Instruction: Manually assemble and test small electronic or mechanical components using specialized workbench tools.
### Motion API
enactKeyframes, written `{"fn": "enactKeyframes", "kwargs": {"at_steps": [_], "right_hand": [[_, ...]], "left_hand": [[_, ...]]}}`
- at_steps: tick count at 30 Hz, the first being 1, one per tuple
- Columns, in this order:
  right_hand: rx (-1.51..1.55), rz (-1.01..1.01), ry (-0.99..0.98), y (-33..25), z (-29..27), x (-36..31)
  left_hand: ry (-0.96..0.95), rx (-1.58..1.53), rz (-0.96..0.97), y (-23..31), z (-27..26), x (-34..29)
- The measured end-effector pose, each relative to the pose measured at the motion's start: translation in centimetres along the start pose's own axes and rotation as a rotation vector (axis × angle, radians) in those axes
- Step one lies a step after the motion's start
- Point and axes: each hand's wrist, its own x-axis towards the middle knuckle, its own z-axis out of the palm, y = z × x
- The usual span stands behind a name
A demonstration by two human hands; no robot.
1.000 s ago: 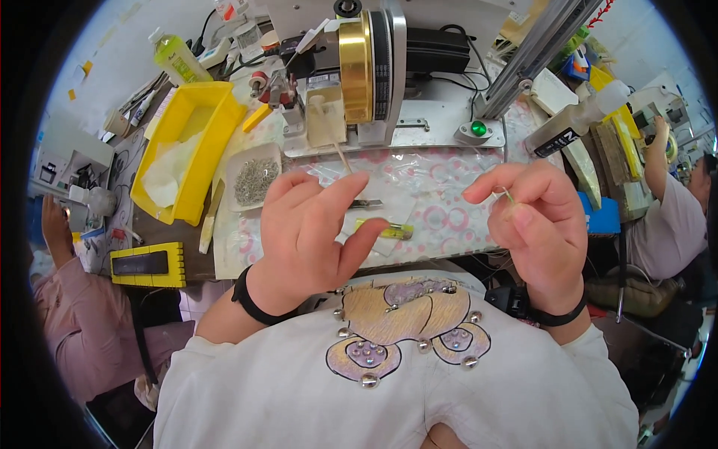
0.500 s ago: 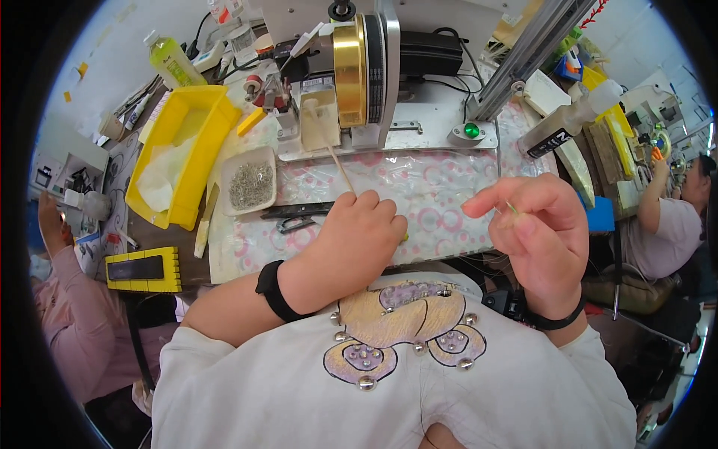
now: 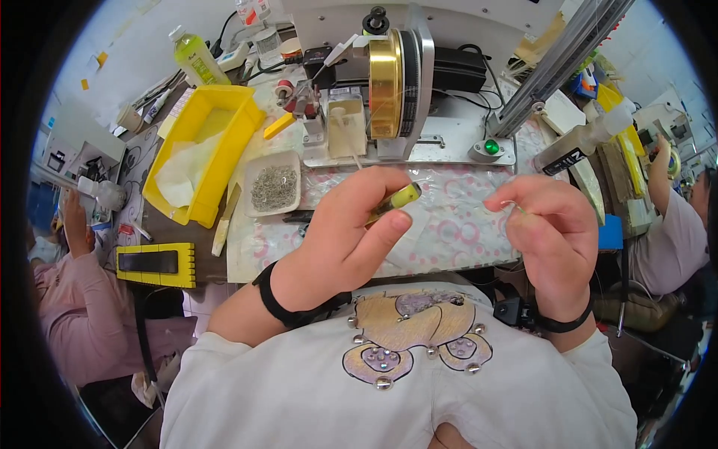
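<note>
My left hand (image 3: 333, 236), raised over the near part of the table, is closed around a short yellow-green tool (image 3: 404, 196) with a dark end. Most of the tool is hidden in the palm, so its kind does not show. On the right, my right hand (image 3: 553, 239) pinches a tiny thin wire-like piece (image 3: 511, 205), pale with a greenish part, between thumb and forefinger. Behind my left hand, a black tool (image 3: 298, 217) lies mostly covered. A white dish (image 3: 253, 202) of small metal wire parts stands left of that hand.
Ahead stands a machine with a gold wheel (image 3: 385, 90) and a green button (image 3: 491, 147). A yellow bin (image 3: 168, 168) is at left, a clear bottle (image 3: 565, 150) at right. The plastic-covered table (image 3: 441, 217) spreads between my hands. Other people sit on both sides.
My left hand has turned over and lifted, so the yellow-green tool now shows past the fingers. My right hand keeps its pinch and stays nearly in place. The view has shifted slightly.
</note>
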Motion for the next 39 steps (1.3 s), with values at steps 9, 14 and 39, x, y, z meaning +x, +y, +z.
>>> {"fn": "enactKeyframes", "kwargs": {"at_steps": [9,14,39], "right_hand": [[0.175,-0.003,-0.016,-0.1,0.8,1.1],[0.11,-0.054,0.021,-0.5,1.7,1.4],[-0.678,-0.327,-0.048,-2.2,2.8,1.2]], "left_hand": [[-0.31,-0.694,-0.431,4.3,-2.1,0.6],[-0.267,-0.531,-0.359,4.6,-0.4,0.9],[-0.355,-0.619,-0.462,5.7,0.3,0.9]]}}
